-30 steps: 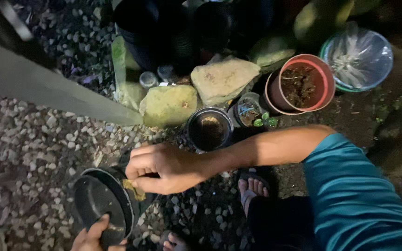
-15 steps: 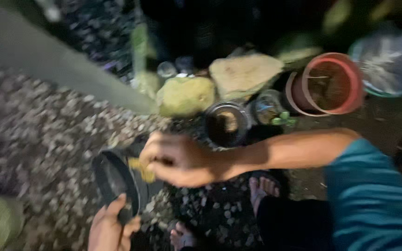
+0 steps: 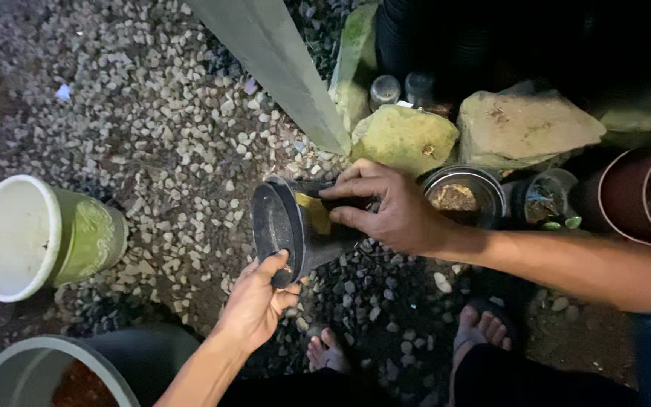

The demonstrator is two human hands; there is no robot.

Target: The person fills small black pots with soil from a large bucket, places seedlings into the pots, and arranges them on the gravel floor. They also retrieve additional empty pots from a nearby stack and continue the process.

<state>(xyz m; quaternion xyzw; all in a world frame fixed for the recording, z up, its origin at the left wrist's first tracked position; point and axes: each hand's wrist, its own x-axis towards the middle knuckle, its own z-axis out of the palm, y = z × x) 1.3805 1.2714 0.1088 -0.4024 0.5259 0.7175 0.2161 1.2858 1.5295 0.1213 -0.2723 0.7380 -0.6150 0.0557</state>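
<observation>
A black plastic plant pot (image 3: 288, 230) lies on its side over the gravel, its mouth turned left toward me, a yellow label on its wall. My right hand (image 3: 386, 207) grips the pot's body from above and the right. My left hand (image 3: 258, 301) comes up from below and pinches the lower rim of the pot's mouth. The pot's inside looks dark and I cannot tell what it contains.
A pale green bucket (image 3: 39, 237) lies tipped at the left. A grey tub (image 3: 54, 373) with brown soil is at bottom left. Mossy stones (image 3: 404, 136), a small soil-filled pot (image 3: 461, 196), terracotta pots (image 3: 642, 196) and a grey post (image 3: 280, 68) stand behind. My sandalled feet (image 3: 484, 332) are below.
The view has swung left and closer, bringing the green bucket and grey tub into sight. The black pot has tipped further onto its side, and my left hand has moved up onto its rim.
</observation>
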